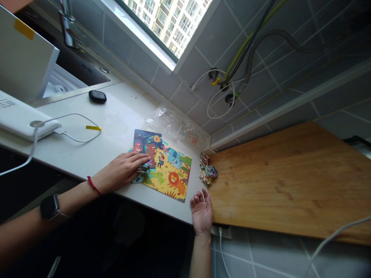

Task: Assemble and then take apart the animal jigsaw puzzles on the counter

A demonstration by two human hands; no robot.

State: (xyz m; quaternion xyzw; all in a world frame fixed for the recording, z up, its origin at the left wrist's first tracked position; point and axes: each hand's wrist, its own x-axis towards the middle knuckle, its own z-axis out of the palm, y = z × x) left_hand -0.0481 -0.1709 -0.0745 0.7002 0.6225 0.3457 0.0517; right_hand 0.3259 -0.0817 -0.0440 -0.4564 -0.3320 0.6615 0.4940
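Observation:
A colourful jigsaw puzzle (174, 170) with lions, elephants and trees lies on the white counter, and a dark blue section (145, 135) shows at its upper left. My left hand (126, 170) lies over the puzzle's left edge. Its fingers are closed over a small stack of puzzle pieces (143, 167); the thumb is hidden. Beside the puzzle's lower right corner, my right hand (202, 212) rests palm up at the counter edge, fingers loosely bent and apart, holding nothing. More loose puzzle pieces (206, 172) are heaped just beyond it, next to the wooden board.
Crumpled clear plastic packaging (165, 121) lies behind the puzzle. A wooden board (284, 185) occupies the right side. To the left are a white device (26, 119) with a cable, a black case (97, 96) and a sink (75, 67). Hoses hang on the tiled wall.

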